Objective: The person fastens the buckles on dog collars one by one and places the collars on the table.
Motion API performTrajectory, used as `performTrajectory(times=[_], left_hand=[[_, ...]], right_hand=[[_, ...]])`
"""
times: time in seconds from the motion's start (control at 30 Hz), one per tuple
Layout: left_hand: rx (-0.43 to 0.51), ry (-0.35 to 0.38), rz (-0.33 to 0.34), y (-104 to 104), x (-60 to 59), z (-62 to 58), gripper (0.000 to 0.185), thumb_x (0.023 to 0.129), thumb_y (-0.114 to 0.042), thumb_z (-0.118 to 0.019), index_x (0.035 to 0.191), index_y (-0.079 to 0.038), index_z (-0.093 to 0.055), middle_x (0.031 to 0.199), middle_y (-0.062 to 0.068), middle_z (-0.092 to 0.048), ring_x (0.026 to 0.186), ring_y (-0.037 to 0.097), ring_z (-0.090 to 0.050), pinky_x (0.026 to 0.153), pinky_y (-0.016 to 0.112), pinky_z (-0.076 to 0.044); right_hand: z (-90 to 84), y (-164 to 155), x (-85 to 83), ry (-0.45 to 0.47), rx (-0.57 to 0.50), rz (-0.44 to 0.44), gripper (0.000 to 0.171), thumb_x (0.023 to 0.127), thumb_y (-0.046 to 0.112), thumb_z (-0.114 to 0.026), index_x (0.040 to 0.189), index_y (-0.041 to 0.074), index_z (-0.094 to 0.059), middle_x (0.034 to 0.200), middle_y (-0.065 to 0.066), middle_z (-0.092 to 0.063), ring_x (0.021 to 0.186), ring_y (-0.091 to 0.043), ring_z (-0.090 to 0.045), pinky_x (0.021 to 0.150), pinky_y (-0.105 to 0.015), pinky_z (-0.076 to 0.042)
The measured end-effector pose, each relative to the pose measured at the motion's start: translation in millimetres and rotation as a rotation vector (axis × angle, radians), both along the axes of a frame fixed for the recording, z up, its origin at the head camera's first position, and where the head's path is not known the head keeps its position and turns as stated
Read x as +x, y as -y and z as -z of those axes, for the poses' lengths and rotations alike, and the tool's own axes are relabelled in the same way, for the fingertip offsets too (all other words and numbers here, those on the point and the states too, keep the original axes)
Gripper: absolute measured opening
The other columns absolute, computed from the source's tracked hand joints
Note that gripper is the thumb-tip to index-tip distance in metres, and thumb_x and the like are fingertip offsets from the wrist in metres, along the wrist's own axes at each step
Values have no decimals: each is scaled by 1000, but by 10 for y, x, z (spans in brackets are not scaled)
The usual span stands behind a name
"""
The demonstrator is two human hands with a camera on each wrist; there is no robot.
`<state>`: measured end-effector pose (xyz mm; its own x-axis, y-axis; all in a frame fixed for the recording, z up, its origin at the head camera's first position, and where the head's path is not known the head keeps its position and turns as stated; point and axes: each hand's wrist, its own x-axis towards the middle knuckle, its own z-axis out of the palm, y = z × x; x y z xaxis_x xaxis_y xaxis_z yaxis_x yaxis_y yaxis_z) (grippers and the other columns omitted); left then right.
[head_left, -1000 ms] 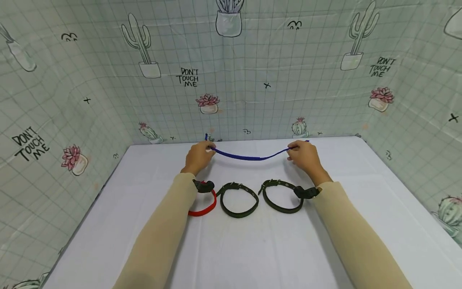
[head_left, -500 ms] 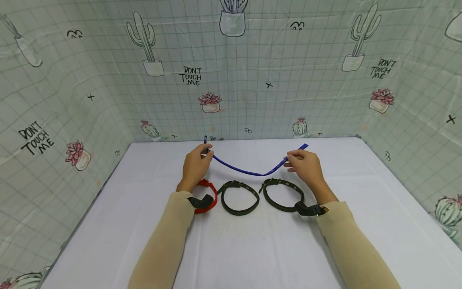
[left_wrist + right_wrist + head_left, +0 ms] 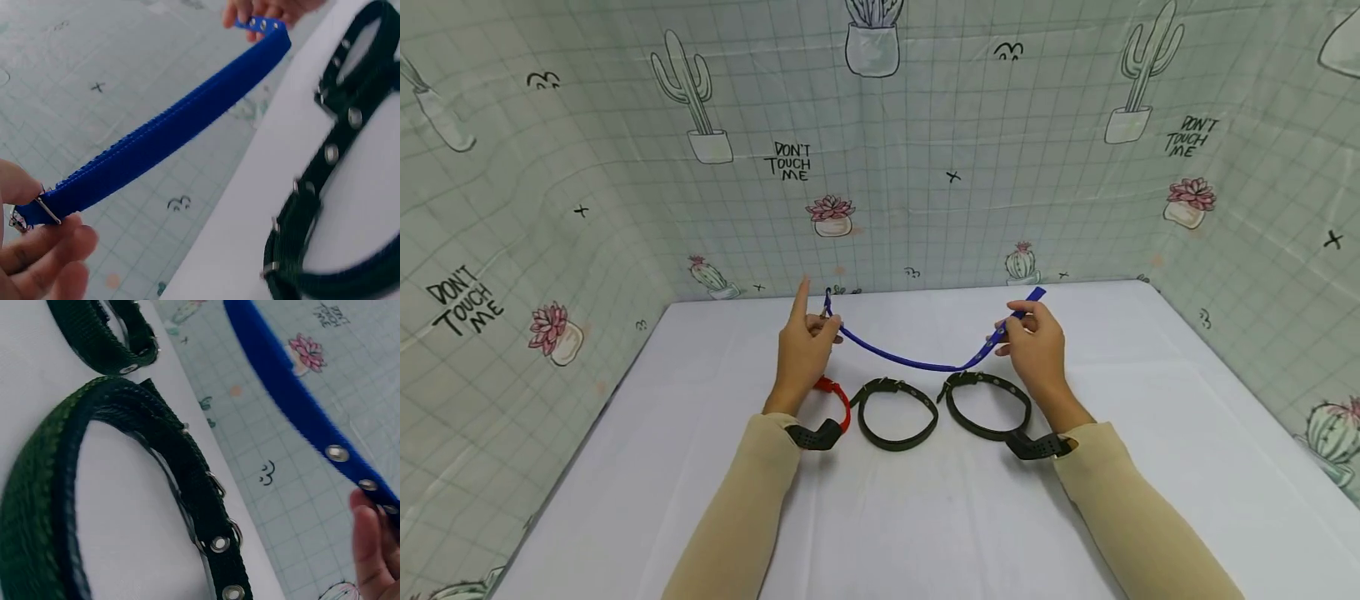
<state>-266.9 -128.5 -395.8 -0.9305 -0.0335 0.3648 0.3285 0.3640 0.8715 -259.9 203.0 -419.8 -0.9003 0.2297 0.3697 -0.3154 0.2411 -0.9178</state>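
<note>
You are holding the blue collar (image 3: 917, 360) in the air, your left hand (image 3: 801, 354) pinching its buckle end and your right hand (image 3: 1037, 346) its holed end, above the three closed collars lying on the surface (image 3: 925, 517); keep both pinches firm so the strap is not twisting.
</note>
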Motion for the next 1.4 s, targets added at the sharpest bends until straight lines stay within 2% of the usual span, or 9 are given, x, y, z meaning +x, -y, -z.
performTrajectory(times=[0.2, 0.27, 0.4, 0.53, 0.67, 0.77, 0.9, 1.17, 1.4], left_hand=[[213, 160, 79, -40, 16, 10, 47, 102, -25, -59, 145, -6, -51, 105, 15, -72, 86, 21, -70, 67, 25, -55], [254, 188, 92, -63, 26, 23, 46, 102, -26, -60, 143, -5, -54, 108, 19, -71, 87, 21, -70, 67, 24, -55], [296, 210, 107, -126, 81, 27, 44, 102, -31, -61, 139, -7, -57, 109, 19, -71, 87, 21, -69, 68, 25, -55], [368, 234, 138, -191, 111, 0, 37, 103, -31, -60, 130, -7, -63, 104, 15, -70, 89, 22, -68, 71, 27, -56], [437, 262, 171, -235, 108, -43, 30, 104, -25, -57, 125, -6, -64, 101, 13, -69, 92, 24, -68, 76, 27, -56], [456, 274, 169, -246, 100, -66, 28, 104, -22, -55, 124, -5, -64, 99, 12, -68, 92, 24, -69, 78, 28, -56], [440, 280, 152, -244, 99, -76, 29, 104, -27, -57, 122, -6, -66, 98, 11, -68, 90, 23, -69, 78, 28, -56], [387, 288, 93, -243, 126, -66, 42, 101, -47, -57, 118, -10, -69, 97, 12, -67, 91, 24, -69, 81, 31, -56], [391, 268, 73, -248, 130, -66, 43, 102, -47, -54, 117, -9, -68, 90, 11, -63, 87, 25, -68, 83, 33, -56]], right_hand=[[2, 54, 43, -94, 42, 56, 49, 104, 10, -48, 151, 24, -44, 94, -17, -68, 66, -13, -67, 57, -23, -54], [-26, 84, 80, -76, 8, 48, 57, 103, 8, -47, 156, 22, -33, 92, -15, -67, 65, -14, -65, 59, -22, -53], [-149, 169, 220, -10, -37, 37, 66, 101, 5, -45, 159, 8, -16, 88, -12, -66, 62, -15, -61, 60, -21, -51], [-245, 237, 313, -3, -12, 56, 59, 101, 3, -45, 155, -3, -23, 91, -23, -64, 61, -14, -59, 57, -19, -47], [-115, 184, 191, -41, -7, 75, 51, 102, 6, -45, 152, -2, -35, 91, -24, -64, 60, -13, -59, 56, -18, -47], [32, 120, 66, -55, -12, 79, 50, 103, 11, -46, 152, 6, -37, 89, -17, -65, 61, -13, -60, 55, -20, -48], [58, 117, 42, -44, -9, 84, 50, 103, 12, -47, 152, 9, -38, 87, -16, -65, 61, -13, -60, 54, -20, -48], [-188, 251, 227, -41, 22, 76, 48, 100, 3, -45, 148, -3, -41, 86, -22, -63, 58, -13, -58, 53, -19, -44], [-271, 310, 314, -89, 82, 60, 43, 100, 0, -48, 142, -8, -46, 82, -17, -62, 60, -27, -59, 52, -18, -44]])
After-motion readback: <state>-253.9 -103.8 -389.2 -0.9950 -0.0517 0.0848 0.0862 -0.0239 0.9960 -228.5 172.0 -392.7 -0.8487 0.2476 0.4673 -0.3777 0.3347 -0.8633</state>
